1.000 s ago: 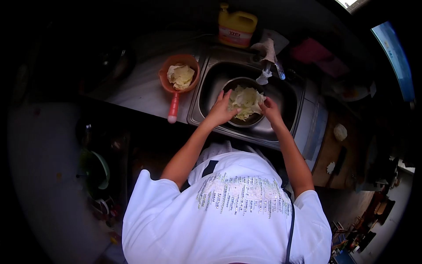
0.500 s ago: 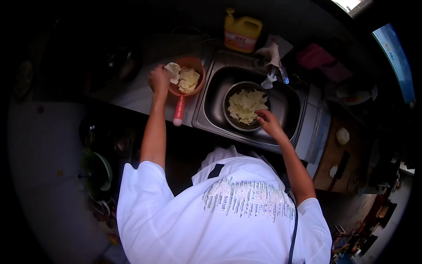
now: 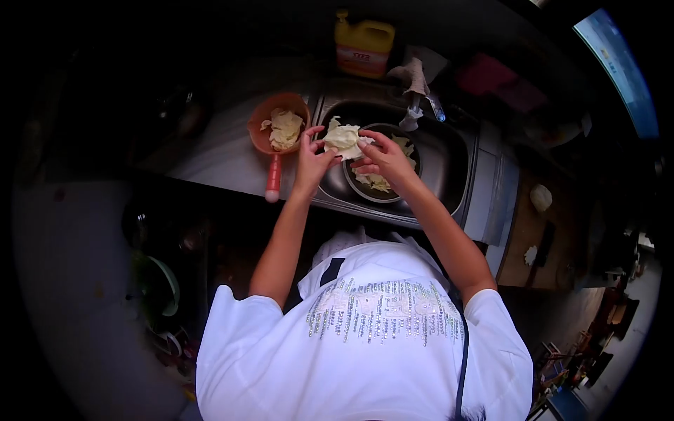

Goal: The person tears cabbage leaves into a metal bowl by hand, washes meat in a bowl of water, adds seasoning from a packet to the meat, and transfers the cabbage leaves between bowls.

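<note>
Above the left part of the bowl, a pale cabbage leaf (image 3: 342, 140) is held between both hands. My left hand (image 3: 314, 163) pinches its left edge. On the other side, my right hand (image 3: 385, 160) has thumb and fingers closed on the leaf's right edge. Below sits a round metal bowl (image 3: 383, 200) with torn cabbage pieces (image 3: 372, 181) in it, partly hidden by the hands. To the left, an orange plastic scoop (image 3: 257, 126) with a red handle (image 3: 273, 177) holds more cabbage leaves (image 3: 285, 129).
The bowl stands in a steel sink (image 3: 449, 175) under a faucet (image 3: 415, 102) wrapped with cloth. Behind is a yellow jug (image 3: 364, 49). At the right, a wooden board (image 3: 516, 235) carries a pale round piece (image 3: 540, 198) and a dark knife-like object (image 3: 543, 244).
My left hand has moved right, from the scoop to over the bowl, with a cabbage leaf in it. My right hand has risen from the bowl's edge and taken hold of the leaf too.
</note>
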Available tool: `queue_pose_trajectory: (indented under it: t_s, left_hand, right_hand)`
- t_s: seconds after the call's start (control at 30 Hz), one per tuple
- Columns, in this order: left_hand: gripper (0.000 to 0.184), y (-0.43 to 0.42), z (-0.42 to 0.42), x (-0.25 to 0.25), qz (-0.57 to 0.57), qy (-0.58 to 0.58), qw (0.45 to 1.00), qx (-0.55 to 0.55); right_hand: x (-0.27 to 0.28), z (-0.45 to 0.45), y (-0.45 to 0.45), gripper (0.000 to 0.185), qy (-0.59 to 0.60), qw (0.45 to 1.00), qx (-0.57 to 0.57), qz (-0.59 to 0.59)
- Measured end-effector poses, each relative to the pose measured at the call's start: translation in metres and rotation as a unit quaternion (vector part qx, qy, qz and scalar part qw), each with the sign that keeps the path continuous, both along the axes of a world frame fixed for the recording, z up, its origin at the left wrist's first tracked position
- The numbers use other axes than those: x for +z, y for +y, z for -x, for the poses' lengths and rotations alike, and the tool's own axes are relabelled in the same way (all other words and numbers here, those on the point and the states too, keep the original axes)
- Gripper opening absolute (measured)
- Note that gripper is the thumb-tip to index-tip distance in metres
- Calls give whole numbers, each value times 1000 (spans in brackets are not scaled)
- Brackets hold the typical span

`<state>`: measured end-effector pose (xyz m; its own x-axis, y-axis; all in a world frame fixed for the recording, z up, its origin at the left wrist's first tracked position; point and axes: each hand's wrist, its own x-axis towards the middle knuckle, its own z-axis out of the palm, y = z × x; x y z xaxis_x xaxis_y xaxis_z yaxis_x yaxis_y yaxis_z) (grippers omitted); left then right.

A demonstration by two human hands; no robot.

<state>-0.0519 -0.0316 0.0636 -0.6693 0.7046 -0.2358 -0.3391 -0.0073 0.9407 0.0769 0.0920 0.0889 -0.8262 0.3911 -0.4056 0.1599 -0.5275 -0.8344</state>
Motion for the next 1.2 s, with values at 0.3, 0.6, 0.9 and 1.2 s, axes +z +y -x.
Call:
queue_pose_trajectory:
  t_s: [0.3,0.6,0.9,1.2]
  left_hand:
    - [22,24,-29,-34,267,497,825,6]
    - [57,54,-29,-141,285,230,924,-111]
    - [48,55,-82,-38,103,-41,954,-278]
    - [35,51,-84,-29,127,175,930,-296]
  right_hand:
    - [-44,-38,6,33,-65,990,-70,-103]
    - [-38,-103,25,36,-135,982,-126,-41]
    - [-46,-117,31,25,-95,990,-95,-47]
    - [-45,-102,33,23,-80,991,-61,-91]
